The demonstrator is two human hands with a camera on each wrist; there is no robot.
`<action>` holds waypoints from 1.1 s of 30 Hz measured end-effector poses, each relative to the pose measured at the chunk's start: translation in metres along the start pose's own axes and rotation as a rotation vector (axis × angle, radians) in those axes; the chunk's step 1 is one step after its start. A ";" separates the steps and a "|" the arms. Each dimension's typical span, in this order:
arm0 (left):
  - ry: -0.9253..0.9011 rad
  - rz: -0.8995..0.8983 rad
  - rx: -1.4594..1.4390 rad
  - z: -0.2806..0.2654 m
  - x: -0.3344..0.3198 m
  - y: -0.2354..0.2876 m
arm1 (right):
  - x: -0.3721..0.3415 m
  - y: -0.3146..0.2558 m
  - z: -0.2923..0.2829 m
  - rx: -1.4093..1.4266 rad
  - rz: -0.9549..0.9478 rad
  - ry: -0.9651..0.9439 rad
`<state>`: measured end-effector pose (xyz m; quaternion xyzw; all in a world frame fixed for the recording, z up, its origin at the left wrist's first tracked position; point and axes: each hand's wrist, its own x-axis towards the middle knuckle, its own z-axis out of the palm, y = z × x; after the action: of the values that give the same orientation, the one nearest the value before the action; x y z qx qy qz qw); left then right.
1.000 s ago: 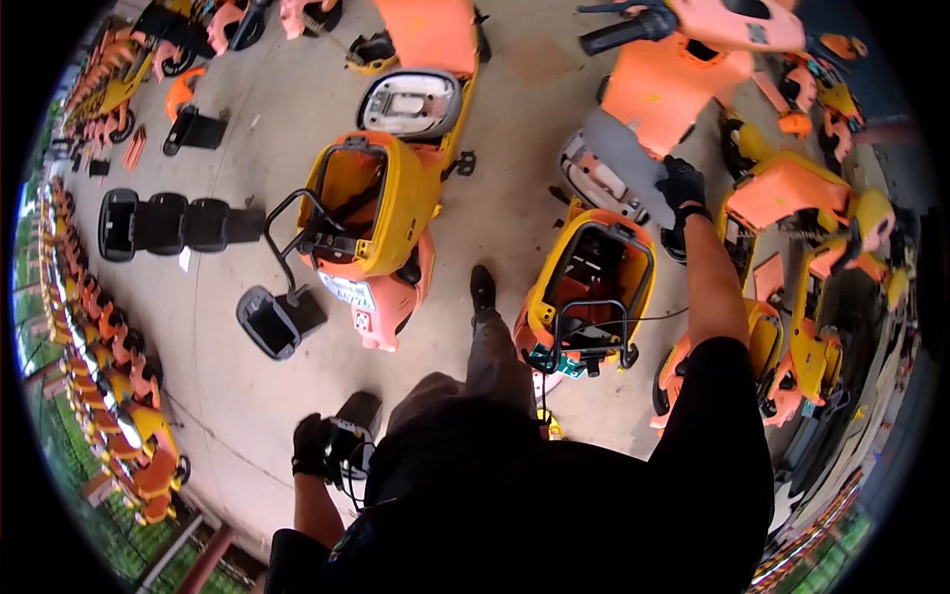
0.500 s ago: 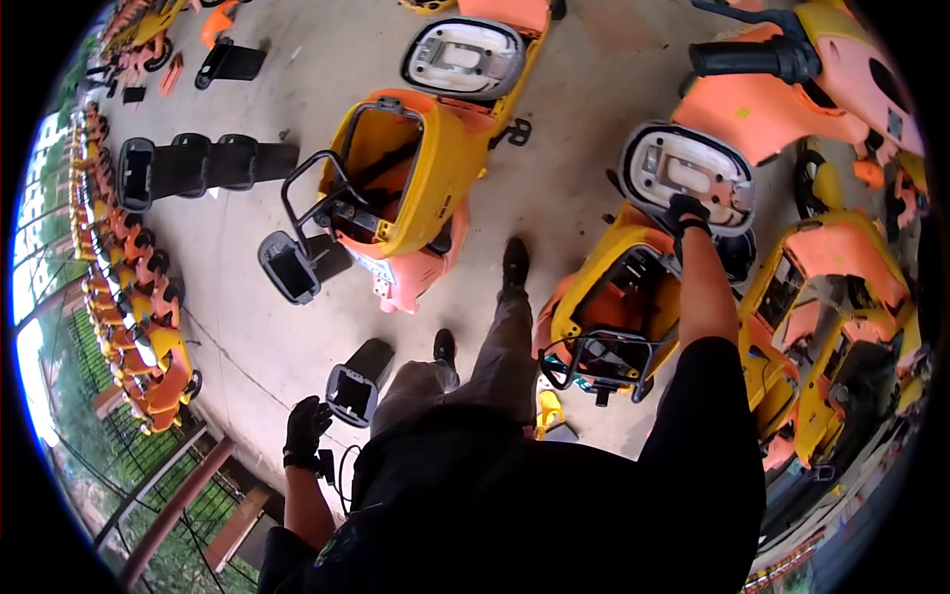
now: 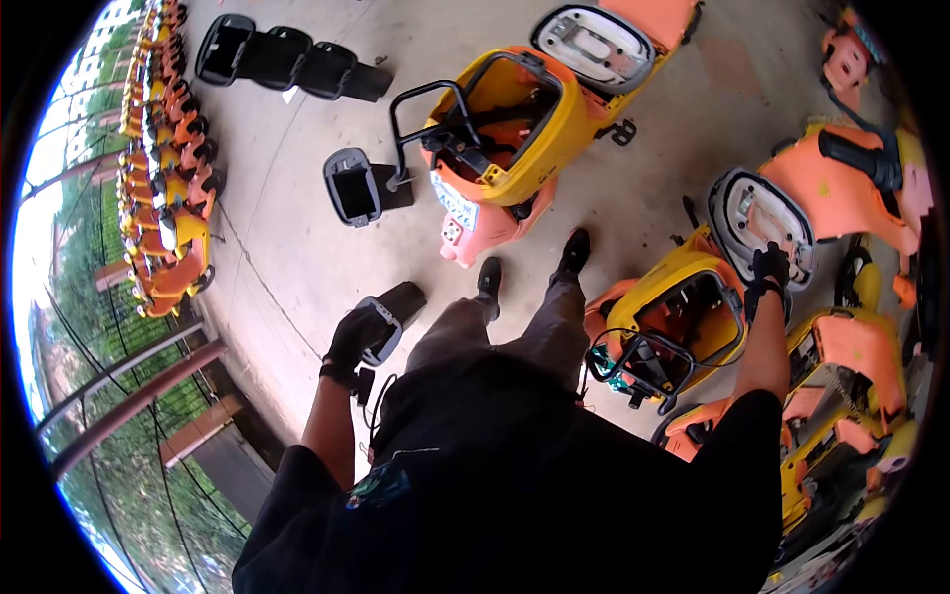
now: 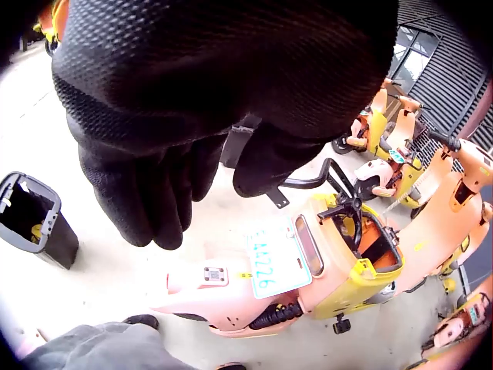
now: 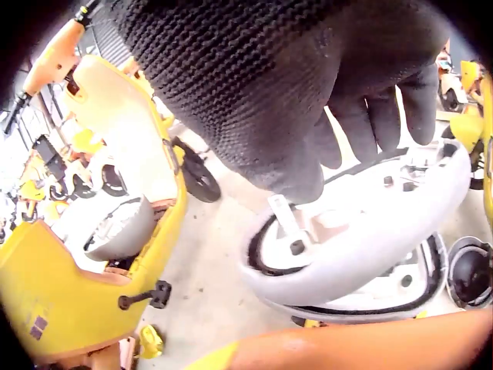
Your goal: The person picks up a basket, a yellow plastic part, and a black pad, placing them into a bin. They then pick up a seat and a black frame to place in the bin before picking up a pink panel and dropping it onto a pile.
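Note:
My black-gloved right hand (image 3: 770, 265) hovers over a scooter seat (image 5: 354, 247) whose white underside faces up, fingers fairly straight and spread. In the right wrist view, the thumb tip of this hand (image 5: 308, 116) overlaps a small white bracket (image 5: 285, 216) on the seat. Another white-bottomed seat (image 5: 377, 293) shows beneath it. Both lie just ahead of the yellow body of a scooter (image 3: 683, 262). My left hand (image 3: 358, 337), also gloved, hangs loosely by my side and holds nothing. Below it in the head view stands a black bin-like box (image 3: 404, 307).
A second yellow and pink scooter (image 3: 534, 148) stands ahead with its seat (image 3: 594, 45) turned underside up. Several black boxes (image 3: 287, 59) lie in a row on the concrete floor. More scooters (image 3: 856, 361) crowd the right side. A railing (image 3: 139, 406) runs at the left.
The right hand has brought the grey seat from tilted, top showing, to underside up, and its fingers now lie over it. My view has turned right; the left hand stays idle.

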<state>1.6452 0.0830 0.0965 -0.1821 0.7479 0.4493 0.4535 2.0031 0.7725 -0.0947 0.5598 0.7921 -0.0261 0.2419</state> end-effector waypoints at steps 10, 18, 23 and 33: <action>-0.072 0.029 -0.097 -0.026 0.042 -0.006 | -0.153 -0.167 -0.071 0.881 -0.426 0.122; -0.109 0.091 -0.070 -0.085 0.074 -0.008 | -0.246 -0.438 -0.125 1.007 -0.895 0.271; 0.002 0.159 -0.093 -0.175 0.051 -0.084 | -0.227 -0.569 -0.081 0.726 -0.884 0.352; 0.151 0.020 -0.343 -0.209 0.042 -0.155 | -0.224 -0.552 -0.034 1.023 -0.612 0.175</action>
<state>1.6211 -0.1687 0.0207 -0.2824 0.6940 0.5598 0.3538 1.5518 0.3823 -0.0988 0.3517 0.8213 -0.4260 -0.1425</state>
